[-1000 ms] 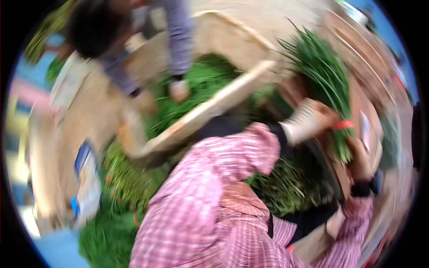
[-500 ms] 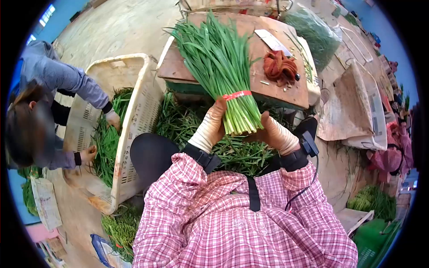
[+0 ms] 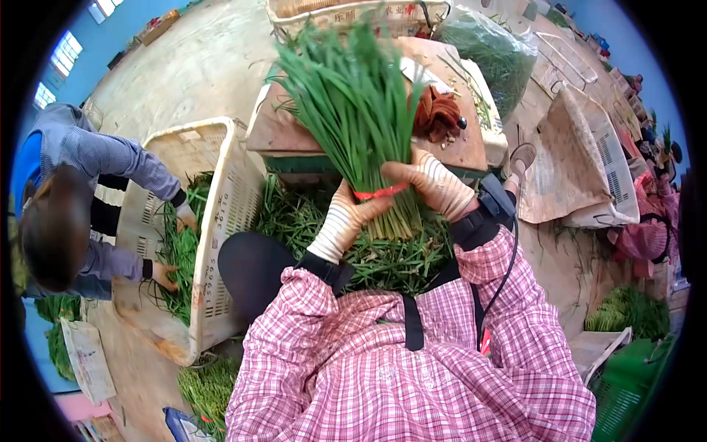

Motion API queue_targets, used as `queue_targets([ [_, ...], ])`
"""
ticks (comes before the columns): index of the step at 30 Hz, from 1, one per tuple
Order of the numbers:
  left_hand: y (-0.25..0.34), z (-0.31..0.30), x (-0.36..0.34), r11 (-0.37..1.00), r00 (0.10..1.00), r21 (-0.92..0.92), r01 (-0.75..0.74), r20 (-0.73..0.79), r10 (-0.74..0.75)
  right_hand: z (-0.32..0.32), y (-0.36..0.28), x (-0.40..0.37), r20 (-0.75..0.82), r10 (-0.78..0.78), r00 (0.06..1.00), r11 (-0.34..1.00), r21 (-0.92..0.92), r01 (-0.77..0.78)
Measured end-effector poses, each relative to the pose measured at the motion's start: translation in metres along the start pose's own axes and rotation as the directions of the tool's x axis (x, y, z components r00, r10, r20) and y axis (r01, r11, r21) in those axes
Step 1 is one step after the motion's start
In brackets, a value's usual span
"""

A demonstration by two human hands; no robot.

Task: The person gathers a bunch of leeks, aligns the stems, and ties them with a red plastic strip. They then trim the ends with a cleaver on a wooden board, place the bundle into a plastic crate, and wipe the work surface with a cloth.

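Observation:
A bundle of garlic chives (image 3: 361, 125) is held up in front of me, leaves pointing away and pale cut stems towards my lap. A red band (image 3: 381, 192) circles it near the stem end. My left hand (image 3: 345, 221), in a striped covering, grips the stems from the left, just below the band. On the other side my right hand (image 3: 431, 183) is closed around the bundle's right edge beside the band. Behind the leaves stands a low wooden-topped table (image 3: 291, 136), with a crumpled reddish-brown cloth (image 3: 437, 114) on it.
Loose green leaves (image 3: 398, 261) lie below my hands. To my left stands a white plastic crate (image 3: 228, 169) of greens, with a co-worker's hands (image 3: 166, 274) inside. A bag of greens (image 3: 493, 59) sits beyond the table; another crate (image 3: 622, 177) is at right.
The bundle has come down towards me and lifted off the tabletop. My right hand has shifted up from the stem ends to the band. My view has tilted slightly.

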State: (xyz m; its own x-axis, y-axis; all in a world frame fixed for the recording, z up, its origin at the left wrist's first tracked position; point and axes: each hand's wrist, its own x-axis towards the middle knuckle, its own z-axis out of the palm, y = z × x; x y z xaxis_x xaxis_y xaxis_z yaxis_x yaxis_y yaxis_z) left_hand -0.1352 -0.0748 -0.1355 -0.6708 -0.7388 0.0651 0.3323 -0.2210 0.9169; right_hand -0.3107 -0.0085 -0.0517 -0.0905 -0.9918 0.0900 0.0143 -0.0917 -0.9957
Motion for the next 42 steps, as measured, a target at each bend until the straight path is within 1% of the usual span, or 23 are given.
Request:
queue_targets([
  [3, 0.068, 0.013, 0.024, 0.974, 0.99, 0.197, -0.11, 0.114, 0.089, -0.011, -0.021, 0.03, 0.099, -0.077, 0.992, 0.994, 0.086, 0.069],
  [4, 0.098, 0.016, 0.044, 0.93, 0.991, 0.353, -0.106, 0.114, 0.07, -0.012, -0.048, 0.035, 0.061, -0.052, 0.997, 0.998, -0.043, 0.054],
  [5, 0.127, 0.02, 0.063, 0.861, 0.993, 0.498, -0.098, 0.109, 0.049, -0.018, -0.042, 0.056, 0.016, -0.242, 0.97, 0.97, 0.004, 0.242],
  [8, 0.176, 0.038, 0.095, 0.879, 0.943, 0.341, -0.333, 0.124, 0.309, -0.015, -0.109, 0.065, 0.025, -0.183, 0.983, 0.954, -0.236, 0.184],
  [11, 0.19, 0.012, 0.133, 0.759, 0.902, 0.488, -0.431, 0.265, 0.341, -0.036, -0.109, 0.102, 0.195, -0.481, 0.855, 0.656, -0.566, 0.498],
  [13, 0.185, 0.003, 0.144, 0.745, 0.913, 0.531, -0.405, 0.285, 0.293, -0.03, -0.13, 0.097, 0.129, -0.317, 0.94, 0.691, -0.647, 0.322],
  [14, 0.167, -0.004, 0.148, 0.755, 0.926, 0.541, -0.371, 0.27, 0.262, -0.043, -0.077, 0.124, 0.126, -0.435, 0.892, 0.84, -0.301, 0.452],
  [17, 0.09, -0.045, 0.162, 0.862, 0.969, 0.448, -0.24, 0.158, 0.188, -0.045, -0.021, 0.123, -0.01, -0.2, 0.98, 0.942, -0.276, 0.189],
  [19, 0.111, -0.034, 0.149, 0.717, 0.952, 0.626, -0.307, 0.196, 0.236, -0.03, -0.047, 0.102, -0.017, -0.124, 0.992, 0.963, -0.245, 0.117],
  [20, 0.111, -0.032, 0.142, 0.865, 0.953, 0.411, -0.29, 0.207, 0.221, -0.039, -0.031, 0.112, 0.057, -0.22, 0.974, 0.896, -0.383, 0.225],
  [22, 0.105, -0.044, 0.151, 0.722, 0.965, 0.64, -0.264, 0.168, 0.203, -0.052, -0.005, 0.13, 0.201, -0.402, 0.893, 0.667, -0.605, 0.436],
  [23, 0.096, -0.052, 0.155, 0.759, 0.975, 0.611, -0.224, 0.15, 0.166, -0.051, 0.006, 0.135, 0.056, -0.224, 0.973, 0.938, -0.259, 0.231],
  [24, 0.088, -0.059, 0.159, 0.794, 0.983, 0.58, -0.182, 0.132, 0.129, -0.05, 0.001, 0.129, 0.143, -0.452, 0.881, 0.645, -0.629, 0.433],
  [25, 0.098, -0.056, 0.154, 0.83, 0.977, 0.518, -0.204, 0.16, 0.141, -0.049, -0.012, 0.124, 0.321, -0.595, 0.737, 0.178, -0.842, 0.51],
  [27, 0.117, -0.049, 0.145, 0.892, 0.963, 0.384, -0.238, 0.214, 0.165, -0.042, -0.022, 0.114, 0.271, -0.51, 0.816, 0.577, -0.596, 0.558],
  [28, 0.108, -0.048, 0.152, 0.976, 0.982, 0.177, -0.125, 0.162, 0.097, -0.039, -0.028, 0.11, 0.244, -0.464, 0.851, 0.734, -0.431, 0.524],
  [31, 0.118, -0.029, 0.129, 0.729, 0.953, 0.614, -0.304, 0.185, 0.242, -0.03, -0.032, 0.105, 0.057, -0.261, 0.964, 0.929, -0.257, 0.267],
  [33, 0.136, -0.016, 0.122, 0.63, 0.958, 0.728, -0.269, 0.131, 0.257, -0.026, -0.045, 0.109, 0.011, -0.135, 0.991, 0.974, -0.185, 0.134],
  [35, 0.129, -0.033, 0.133, 0.835, 0.969, 0.495, -0.24, 0.174, 0.176, -0.025, -0.075, 0.099, 0.059, -0.04, 0.997, 0.955, -0.291, 0.056],
  [37, 0.162, -0.013, 0.115, 0.913, 0.983, 0.405, -0.041, 0.181, -0.036, -0.026, -0.091, 0.098, 0.018, 0.023, 1.0, 0.901, -0.433, -0.013],
  [38, 0.167, -0.004, 0.108, 0.93, 0.991, 0.364, -0.058, 0.132, 0.01, -0.026, -0.088, 0.102, -0.001, 0.008, 1.0, 0.937, -0.35, -0.008],
  [41, 0.156, -0.024, 0.126, 0.888, 0.916, 0.229, 0.397, -0.044, -0.398, -0.035, -0.028, 0.124, 0.014, 0.086, 0.996, 0.987, -0.137, -0.083],
  [42, 0.131, -0.036, 0.13, 0.887, 0.886, -0.003, 0.462, 0.059, -0.461, -0.046, 0.001, 0.134, 0.069, 0.174, 0.982, 0.98, -0.11, -0.166],
])
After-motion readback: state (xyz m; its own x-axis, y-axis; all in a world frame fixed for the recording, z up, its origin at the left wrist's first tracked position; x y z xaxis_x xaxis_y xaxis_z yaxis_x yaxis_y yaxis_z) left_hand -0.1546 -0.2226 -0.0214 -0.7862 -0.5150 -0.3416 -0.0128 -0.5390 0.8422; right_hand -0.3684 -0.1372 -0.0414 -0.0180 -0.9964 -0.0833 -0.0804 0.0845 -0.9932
